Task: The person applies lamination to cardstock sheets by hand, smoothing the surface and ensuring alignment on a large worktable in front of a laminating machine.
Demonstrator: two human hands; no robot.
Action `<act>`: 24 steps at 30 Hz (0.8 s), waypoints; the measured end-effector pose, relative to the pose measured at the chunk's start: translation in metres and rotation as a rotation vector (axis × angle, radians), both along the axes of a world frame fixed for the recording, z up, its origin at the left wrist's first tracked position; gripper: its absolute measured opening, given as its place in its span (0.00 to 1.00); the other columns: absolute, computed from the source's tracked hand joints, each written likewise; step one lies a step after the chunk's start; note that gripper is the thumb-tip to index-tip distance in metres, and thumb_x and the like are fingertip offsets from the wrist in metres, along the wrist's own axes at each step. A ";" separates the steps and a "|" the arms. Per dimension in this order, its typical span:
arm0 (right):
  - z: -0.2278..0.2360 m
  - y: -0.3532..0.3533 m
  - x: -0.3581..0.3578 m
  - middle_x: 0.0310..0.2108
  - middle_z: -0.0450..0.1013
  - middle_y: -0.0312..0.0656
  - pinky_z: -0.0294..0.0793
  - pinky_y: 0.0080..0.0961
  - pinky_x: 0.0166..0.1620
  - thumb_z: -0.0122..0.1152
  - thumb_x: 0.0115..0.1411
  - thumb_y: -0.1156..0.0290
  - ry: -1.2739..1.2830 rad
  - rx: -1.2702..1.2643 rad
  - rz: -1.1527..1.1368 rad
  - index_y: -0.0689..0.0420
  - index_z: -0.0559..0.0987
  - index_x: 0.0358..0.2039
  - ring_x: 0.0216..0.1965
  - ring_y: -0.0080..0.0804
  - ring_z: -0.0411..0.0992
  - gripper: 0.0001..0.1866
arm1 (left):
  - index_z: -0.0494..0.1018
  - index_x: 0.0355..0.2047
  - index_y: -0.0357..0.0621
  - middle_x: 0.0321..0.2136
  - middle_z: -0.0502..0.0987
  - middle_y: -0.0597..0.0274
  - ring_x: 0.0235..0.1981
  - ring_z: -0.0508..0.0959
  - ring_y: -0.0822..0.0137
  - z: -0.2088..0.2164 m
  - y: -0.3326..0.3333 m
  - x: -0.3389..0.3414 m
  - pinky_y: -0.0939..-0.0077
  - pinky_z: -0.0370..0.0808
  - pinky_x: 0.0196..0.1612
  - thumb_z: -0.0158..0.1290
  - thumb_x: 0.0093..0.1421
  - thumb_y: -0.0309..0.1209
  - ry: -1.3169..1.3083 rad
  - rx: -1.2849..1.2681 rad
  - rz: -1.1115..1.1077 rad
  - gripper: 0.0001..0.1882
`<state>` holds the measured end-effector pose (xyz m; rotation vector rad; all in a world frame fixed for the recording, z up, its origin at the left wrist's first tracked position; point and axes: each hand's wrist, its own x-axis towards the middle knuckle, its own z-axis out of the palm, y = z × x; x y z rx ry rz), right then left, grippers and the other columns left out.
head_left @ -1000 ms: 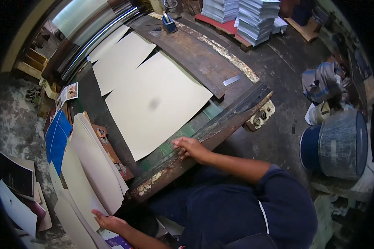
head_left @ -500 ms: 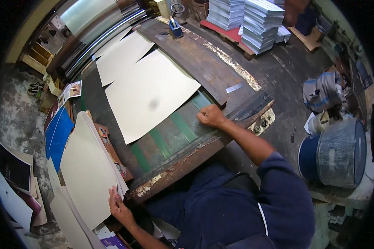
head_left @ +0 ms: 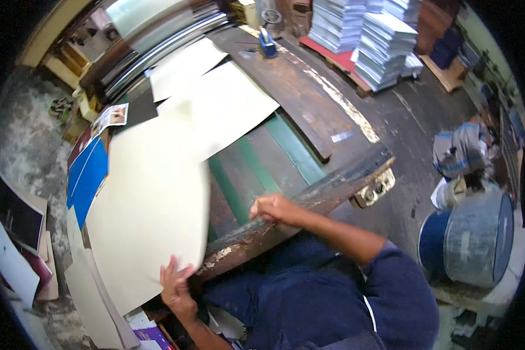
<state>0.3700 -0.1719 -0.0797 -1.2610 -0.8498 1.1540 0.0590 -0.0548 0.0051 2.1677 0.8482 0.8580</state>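
Note:
A large cream sheet (head_left: 146,192) bulges up from the stack at the left, its right edge blurred and overlapping the metal table (head_left: 239,166). At its near edge is my left hand (head_left: 178,291), fingertips over the paper and slightly smeared; it seems to grip that edge, though the thumb's hold is unclear. My right hand (head_left: 268,209) is closed with curled fingers, just above the table's near edge; whatever it may hold is hidden. More cream sheets (head_left: 233,102) lie overlapped further up the table, across green strips (head_left: 256,163).
Shiny rollers (head_left: 175,49) stand at the table's far end. A blue tape dispenser (head_left: 267,44) rests on the far right side. Tall paper stacks (head_left: 385,49) are beyond, and a wrapped drum (head_left: 478,239) stands at right. Blue card (head_left: 88,181) lies left of the sheet.
The top cream sheet has risen from the stack and spread right over the table. My right hand has drawn back toward me and left, still closed. The view has shifted slightly.

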 end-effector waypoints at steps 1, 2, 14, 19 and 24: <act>0.013 -0.002 -0.006 0.22 0.73 0.32 0.66 0.20 0.26 0.49 0.64 0.51 0.160 -0.068 0.162 0.55 0.79 0.45 0.19 0.20 0.65 0.22 | 0.81 0.34 0.42 0.43 0.80 0.58 0.60 0.67 0.50 0.012 -0.005 0.008 0.46 0.41 0.66 0.45 0.66 0.46 0.113 0.067 -0.121 0.22; 0.025 -0.002 -0.014 0.21 0.73 0.36 0.66 0.19 0.22 0.49 0.65 0.49 0.197 -0.010 0.183 0.60 0.75 0.47 0.17 0.21 0.65 0.25 | 0.82 0.34 0.46 0.43 0.80 0.60 0.62 0.64 0.49 0.018 -0.008 0.015 0.42 0.38 0.66 0.47 0.64 0.48 0.188 0.090 -0.161 0.21; -0.047 -0.027 -0.087 0.41 0.75 0.55 0.78 0.29 0.32 0.44 0.68 0.63 0.855 -0.243 -0.065 0.65 0.70 0.41 0.27 0.27 0.70 0.16 | 0.77 0.46 0.43 0.54 0.72 0.52 0.64 0.61 0.50 -0.005 0.061 -0.048 0.50 0.50 0.66 0.69 0.39 0.43 0.241 -0.007 -0.050 0.33; -0.054 -0.010 -0.075 0.43 0.74 0.54 0.78 0.33 0.40 0.45 0.69 0.60 0.914 -0.189 -0.100 0.57 0.71 0.36 0.32 0.29 0.73 0.14 | 0.78 0.42 0.42 0.49 0.77 0.53 0.62 0.65 0.53 -0.009 0.066 -0.052 0.52 0.49 0.67 0.69 0.40 0.41 0.114 -0.210 -0.052 0.29; -0.047 0.020 -0.058 0.44 0.74 0.54 0.78 0.33 0.42 0.44 0.69 0.59 0.933 -0.153 -0.110 0.58 0.70 0.37 0.34 0.30 0.73 0.15 | 0.76 0.45 0.36 0.46 0.78 0.52 0.59 0.69 0.57 0.001 0.062 -0.046 0.58 0.46 0.68 0.52 0.63 0.44 0.028 -0.306 0.024 0.22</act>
